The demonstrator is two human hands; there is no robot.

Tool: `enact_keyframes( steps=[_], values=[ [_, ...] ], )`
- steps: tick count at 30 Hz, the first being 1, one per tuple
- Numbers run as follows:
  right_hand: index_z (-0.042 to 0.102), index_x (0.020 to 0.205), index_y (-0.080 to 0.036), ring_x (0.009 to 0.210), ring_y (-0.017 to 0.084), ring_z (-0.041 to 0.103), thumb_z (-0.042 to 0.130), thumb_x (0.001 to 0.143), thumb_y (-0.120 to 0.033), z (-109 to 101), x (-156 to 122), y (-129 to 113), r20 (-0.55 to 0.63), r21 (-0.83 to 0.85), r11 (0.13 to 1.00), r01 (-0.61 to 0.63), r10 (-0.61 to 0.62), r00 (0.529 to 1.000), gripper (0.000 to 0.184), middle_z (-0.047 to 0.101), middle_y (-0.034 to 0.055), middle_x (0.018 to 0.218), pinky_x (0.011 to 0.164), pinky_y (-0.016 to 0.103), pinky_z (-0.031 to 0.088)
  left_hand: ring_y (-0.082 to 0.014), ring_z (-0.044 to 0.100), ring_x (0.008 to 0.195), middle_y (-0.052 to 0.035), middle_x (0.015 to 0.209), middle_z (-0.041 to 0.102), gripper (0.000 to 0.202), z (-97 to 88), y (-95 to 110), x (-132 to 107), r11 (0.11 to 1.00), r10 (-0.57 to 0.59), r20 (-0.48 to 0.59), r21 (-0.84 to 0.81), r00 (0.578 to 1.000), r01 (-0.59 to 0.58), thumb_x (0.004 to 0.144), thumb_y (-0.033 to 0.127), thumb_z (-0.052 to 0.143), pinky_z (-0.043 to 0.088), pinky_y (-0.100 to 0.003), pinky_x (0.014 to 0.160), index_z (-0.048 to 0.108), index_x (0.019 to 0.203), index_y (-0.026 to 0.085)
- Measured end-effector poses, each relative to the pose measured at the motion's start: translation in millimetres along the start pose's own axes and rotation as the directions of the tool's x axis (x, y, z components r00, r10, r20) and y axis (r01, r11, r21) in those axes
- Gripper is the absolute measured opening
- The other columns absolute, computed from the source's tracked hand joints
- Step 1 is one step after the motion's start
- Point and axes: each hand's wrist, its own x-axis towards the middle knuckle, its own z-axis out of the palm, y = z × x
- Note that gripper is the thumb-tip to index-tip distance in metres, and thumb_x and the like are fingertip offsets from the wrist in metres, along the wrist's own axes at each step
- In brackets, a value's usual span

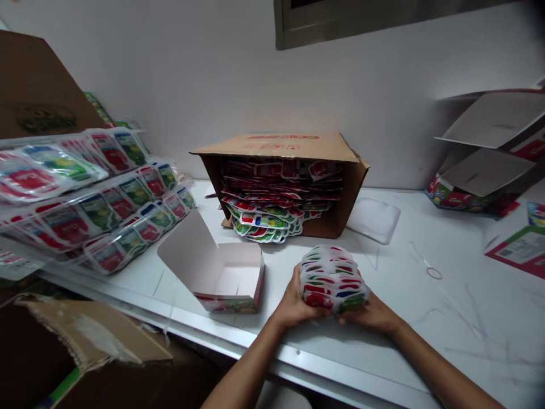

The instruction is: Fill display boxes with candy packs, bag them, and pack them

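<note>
Your left hand (pixel 293 302) and right hand (pixel 375 313) clasp the stack of printed packets (pixel 334 277) from opposite sides, apparently to hold its layers together, over the table (pixel 460 233) near the small open carton (pixel 234 305).

Looks like a fat stack of small, flat packets (pixel 334 278), white at the edges, with bits of red, green and a little blue. Sits squeezed between the left hand (pixel 294 302) and the right hand (pixel 375 312), packed close in wavy layers running side to side. Is to the right of the small open box (pixel 242 274), near the front of the white table (pixel 400 272). Maybe touches the table underneath, but hard to tell from here
</note>
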Motion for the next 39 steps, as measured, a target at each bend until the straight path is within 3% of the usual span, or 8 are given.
enact_keyframes(
  steps=[5, 10, 15, 23, 25, 28, 34, 39],
  values=[
    [0.01, 0.148, -0.025, 0.119, 0.032, 0.056, 0.087, 0.058, -0.029, -2, 5, 5, -0.019, 0.048, 0.998, 0.042, -0.041, 0.999, 0.118, 0.056, 0.0144, 0.132, 0.102, 0.049, 0.045, -0.0302, 0.057, 0.117, -0.0125, 0.127, 0.057, 0.103, -1.7, 2, -1, 1.0, -0.025, -0.02, -0.006, 0.999, 0.025, 0.049, 0.029, 0.091, 0.047, -0.042, 0.101, 0.033, 0.133, 0.018],
    [0.026, 0.14, -0.021, 0.112, 0.032, 0.06, 0.085, 0.061, -0.029, -2, 5, 4, 0.028, 0.055, 0.998, -0.017, 0.016, 0.999, 0.099, 0.061, 0.0148, 0.126, 0.096, 0.047, 0.05, -0.03, 0.055, 0.119, -0.012, 0.129, 0.056, 0.104, -5.4, 1, -4, 0.999, -0.039, 0.047, 0.029, 0.998, 0.038, 0.048, 0.02, 0.091, 0.046, -0.043, 0.103, 0.032, 0.133, 0.02],
    [0.046, 0.126, -0.018, 0.11, 0.033, 0.061, 0.082, 0.065, -0.039, 0, 13, -12, -0.026, 0.03, 0.999, -0.029, 0.03, 0.999, 0.074, 0.064, 0.013, 0.121, 0.095, 0.048, 0.051, -0.0283, 0.059, 0.114, -0.0098, 0.123, 0.061, 0.086, 6.1, 6, -9, 0.999, -0.034, -0.109, -0.017, 0.993, 0.032, 0.057, 0.024, 0.087, 0.047, -0.044, 0.101, 0.039, 0.128, 0.018],
    [0.046, 0.123, -0.02, 0.09, 0.026, 0.068, 0.083, 0.063, -0.041, 18, 85, -98, 0.099, 0.155, 0.986, -0.061, 0.046, 0.994, 0.074, 0.07, 0.0076, 0.106, 0.074, 0.036, 0.058, -0.0296, 0.07, 0.095, -0.0111, 0.106, 0.072, 0.067, -4.8, 89, -17, 0.972, -0.088, -0.371, -0.233, 0.925, -0.002, 0.061, 0.038, 0.086, 0.056, -0.045, 0.088, 0.058, 0.117, 0.013],
    [0.049, 0.119, -0.021, 0.084, 0.022, 0.069, 0.083, 0.064, -0.04, 39, 115, -121, 0.205, 0.231, 0.97, -0.075, 0.027, 0.978, 0.067, 0.071, 0.006, 0.102, 0.07, 0.033, 0.058, -0.0293, 0.071, 0.093, -0.0125, 0.106, 0.073, 0.061, -17.1, 113, -21, 0.961, -0.091, -0.475, -0.271, 0.875, -0.047, 0.064, 0.039, 0.085, 0.057, -0.043, 0.087, 0.062, 0.113, 0.012],
    [0.058, 0.109, -0.019, 0.073, 0.018, 0.068, 0.081, 0.066, -0.043, 79, 160, -144, 0.38, 0.24, 0.963, -0.125, 0.025, 0.925, 0.055, 0.072, 0.0049, 0.094, 0.066, 0.028, 0.057, -0.0289, 0.072, 0.092, -0.0147, 0.102, 0.075, 0.058, -40.1, 135, -29, 0.953, -0.128, -0.66, -0.288, 0.74, -0.091, 0.064, 0.043, 0.084, 0.058, -0.039, 0.084, 0.067, 0.108, 0.009],
    [0.066, 0.092, -0.018, 0.069, 0.017, 0.067, 0.081, 0.065, -0.045, 151, 211, -144, 0.574, 0.127, 0.981, -0.144, 0.046, 0.818, 0.041, 0.073, 0.0037, 0.086, 0.066, 0.026, 0.055, -0.0274, 0.075, 0.072, -0.014, 0.08, 0.077, 0.053, -77.7, 139, -47, 0.884, -0.429, -0.79, -0.467, 0.439, 0.023, 0.067, 0.048, 0.08, 0.061, -0.035, 0.065, 0.069, 0.102, 0.009],
    [0.066, 0.097, -0.018, 0.078, 0.018, 0.067, 0.078, 0.068, -0.042, 168, 215, -134, 0.651, -0.024, 0.995, -0.092, 0.085, 0.754, 0.04, 0.073, 0.0036, 0.091, 0.074, 0.028, 0.054, -0.0255, 0.075, 0.075, -0.0144, 0.086, 0.076, 0.042, -83.3, 131, -47, 0.782, -0.528, -0.74, -0.615, 0.416, -0.103, 0.078, 0.036, 0.075, 0.061, -0.035, 0.07, 0.066, 0.107, 0.008]
  ],
)
